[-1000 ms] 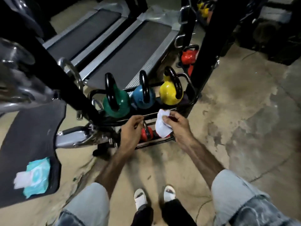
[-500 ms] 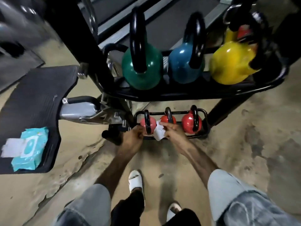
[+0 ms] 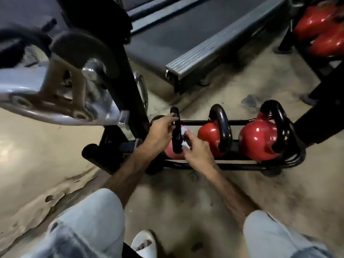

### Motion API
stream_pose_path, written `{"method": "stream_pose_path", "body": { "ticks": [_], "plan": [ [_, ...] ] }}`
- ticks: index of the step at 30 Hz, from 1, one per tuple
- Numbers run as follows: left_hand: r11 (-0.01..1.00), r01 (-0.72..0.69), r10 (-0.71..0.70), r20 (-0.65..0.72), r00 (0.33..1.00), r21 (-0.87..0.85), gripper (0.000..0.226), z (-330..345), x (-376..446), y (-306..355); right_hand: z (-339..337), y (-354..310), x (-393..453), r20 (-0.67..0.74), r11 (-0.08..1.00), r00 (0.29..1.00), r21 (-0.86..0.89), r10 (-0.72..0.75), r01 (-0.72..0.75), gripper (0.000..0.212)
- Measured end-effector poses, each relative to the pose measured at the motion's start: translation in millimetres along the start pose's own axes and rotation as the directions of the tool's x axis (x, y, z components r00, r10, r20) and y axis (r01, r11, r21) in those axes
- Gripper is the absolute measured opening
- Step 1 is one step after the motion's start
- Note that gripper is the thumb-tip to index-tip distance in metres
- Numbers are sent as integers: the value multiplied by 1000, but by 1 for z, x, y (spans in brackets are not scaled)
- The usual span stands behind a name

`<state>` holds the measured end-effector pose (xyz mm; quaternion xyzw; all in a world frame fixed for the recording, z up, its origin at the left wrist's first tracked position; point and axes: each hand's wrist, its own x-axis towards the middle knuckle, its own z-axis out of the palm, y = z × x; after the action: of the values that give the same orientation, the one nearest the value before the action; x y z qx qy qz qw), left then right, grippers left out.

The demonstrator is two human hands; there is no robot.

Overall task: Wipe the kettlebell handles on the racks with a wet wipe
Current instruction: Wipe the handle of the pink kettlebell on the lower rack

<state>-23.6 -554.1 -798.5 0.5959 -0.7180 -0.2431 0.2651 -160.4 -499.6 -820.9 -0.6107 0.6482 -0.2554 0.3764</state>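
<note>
On the lowest rail of the black rack (image 3: 232, 165), at floor level, three red kettlebells stand in a row. Both hands work at the leftmost kettlebell (image 3: 172, 151), whose black handle (image 3: 176, 133) rises between them.

Left hand (image 3: 161, 134): grip closed on the upper part of that handle, fingers curled over it from the left side.

Right hand (image 3: 198, 153): grip pinched on a white wet wipe (image 3: 184, 144), pressed against the right side of the same handle just below the left hand's grip. Only small patches of the wipe show — the rest is hidden by the fingers and the handle.

To the right of the right-hand grip stands the middle kettlebell (image 3: 210, 137), close by but untouched; beyond it, the largest kettlebell (image 3: 257, 139) sits at the far end of the rail. Both have upright black handles.

Left of and above the left-hand grip, a blurred metal machine bracket (image 3: 55, 97) and a black upright post (image 3: 126, 75) fill the view. Beyond the hands lies a treadmill deck (image 3: 186, 34) with a ribbed side rail. Further red kettlebells (image 3: 323, 28) show at the upper right, out of focus.

Below the hands — stained concrete floor (image 3: 186, 202), light denim knees and one white slipper (image 3: 143, 243).
</note>
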Motion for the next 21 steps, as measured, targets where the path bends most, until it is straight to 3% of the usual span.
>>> {"method": "stream_pose_path", "body": {
  "ticks": [5, 12, 15, 17, 21],
  "plan": [
    [1000, -26, 26, 20, 999, 1, 33, 5, 12, -13, 8, 25, 2, 15, 972, 998, 226, 58, -60, 51],
    [1000, 29, -29, 46, 999, -2, 35, 3, 24, -13, 7, 25, 0, -99, 957, 994, 282, -47, 73, 42],
    [997, 53, -49, 55, 997, -65, 35, 2, 25, -17, 31, 30, 2, -209, 974, 976, 200, -66, 109, 35],
    [992, 78, -73, 55, 996, -99, 34, 1, 26, -16, 48, 29, 3, -267, 981, 962, 165, -55, 102, 41],
    [971, 141, -130, 68, 989, -195, 34, -3, 25, -11, 57, 23, 12, -271, 947, 962, 312, 4, 84, 49]
  ]
}}
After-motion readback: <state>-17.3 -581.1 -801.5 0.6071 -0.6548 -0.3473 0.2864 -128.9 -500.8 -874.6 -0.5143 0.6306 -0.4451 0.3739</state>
